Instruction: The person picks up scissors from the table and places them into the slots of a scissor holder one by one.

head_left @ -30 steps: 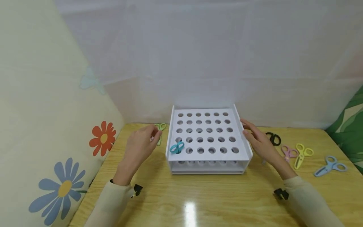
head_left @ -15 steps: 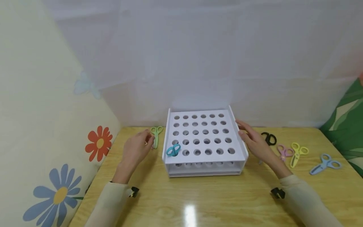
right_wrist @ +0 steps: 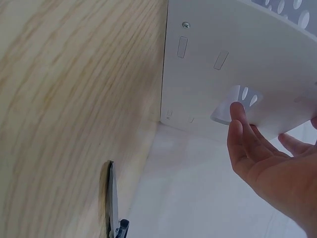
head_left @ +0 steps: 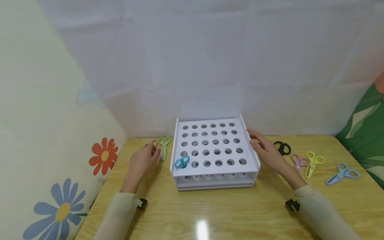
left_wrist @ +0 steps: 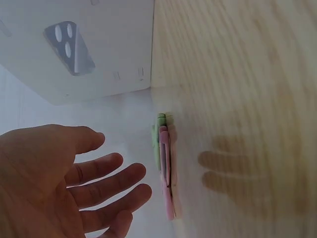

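A white rack (head_left: 210, 173) with rows of round holes stands on the table. Teal scissors (head_left: 182, 162) sit in its front-left hole, handles up. My left hand (head_left: 142, 163) hovers left of the rack, fingers loosely bent and holding nothing. Beside its fingertips lie green scissors (head_left: 164, 146) and a pink-handled pair (left_wrist: 166, 198), partly hidden by the hand in the head view. My right hand (head_left: 267, 153) is at the rack's right side wall (right_wrist: 208, 64), fingertips near the wall's cut-out. Whether they all touch the wall, I cannot tell.
Right of the rack lie black scissors (head_left: 282, 147), pink scissors (head_left: 297, 161), yellow scissors (head_left: 313, 164) and light blue scissors (head_left: 341, 174). A white cloth (head_left: 192, 66) hangs behind the wooden table (head_left: 234, 213); a flowered panel (head_left: 60, 133) stands at the left.
My left hand has moved left and towards me, away from the green scissors, so more of them shows. My right hand stays beside the rack. The head view has shifted slightly.
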`<state>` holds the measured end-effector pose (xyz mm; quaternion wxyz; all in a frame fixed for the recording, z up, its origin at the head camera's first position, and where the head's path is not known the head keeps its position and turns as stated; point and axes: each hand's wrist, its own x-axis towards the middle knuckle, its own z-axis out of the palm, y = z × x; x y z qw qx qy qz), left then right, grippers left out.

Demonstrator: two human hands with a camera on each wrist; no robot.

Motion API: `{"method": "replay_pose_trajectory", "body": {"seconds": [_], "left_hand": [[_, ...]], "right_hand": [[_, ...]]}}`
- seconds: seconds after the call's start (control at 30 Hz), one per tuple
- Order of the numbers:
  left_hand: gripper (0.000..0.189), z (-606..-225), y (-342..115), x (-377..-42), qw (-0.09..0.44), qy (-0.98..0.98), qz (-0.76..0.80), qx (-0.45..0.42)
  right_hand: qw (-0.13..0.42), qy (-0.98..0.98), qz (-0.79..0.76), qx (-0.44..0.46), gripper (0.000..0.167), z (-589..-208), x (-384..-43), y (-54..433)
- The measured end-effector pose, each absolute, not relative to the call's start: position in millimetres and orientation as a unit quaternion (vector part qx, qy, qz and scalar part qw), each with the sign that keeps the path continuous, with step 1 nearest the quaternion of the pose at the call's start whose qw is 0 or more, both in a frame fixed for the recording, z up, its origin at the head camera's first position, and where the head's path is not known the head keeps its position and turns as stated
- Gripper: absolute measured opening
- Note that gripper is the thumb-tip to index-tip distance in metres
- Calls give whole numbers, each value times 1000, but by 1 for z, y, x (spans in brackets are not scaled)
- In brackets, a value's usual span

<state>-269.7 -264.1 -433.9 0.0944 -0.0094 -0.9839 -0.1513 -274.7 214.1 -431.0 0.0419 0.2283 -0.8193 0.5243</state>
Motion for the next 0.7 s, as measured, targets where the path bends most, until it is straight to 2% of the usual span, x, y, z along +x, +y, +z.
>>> {"method": "replay_pose_trajectory", "body": {"seconds": [0.27,0.5,0.7], "left_hand": [[32,-446,-270,-276,58,-987,-143,39],[44,-454,-272,-285,25,-988,-121,96],[56,-448,-272,-308,3,-983,-132,125]], "right_hand": [[46,-821,520,232,51,-438,-270,212],[53,-819,521,234,52,-438,-269,210],[63,-829,510,223,53,-431,-273,212]]}}
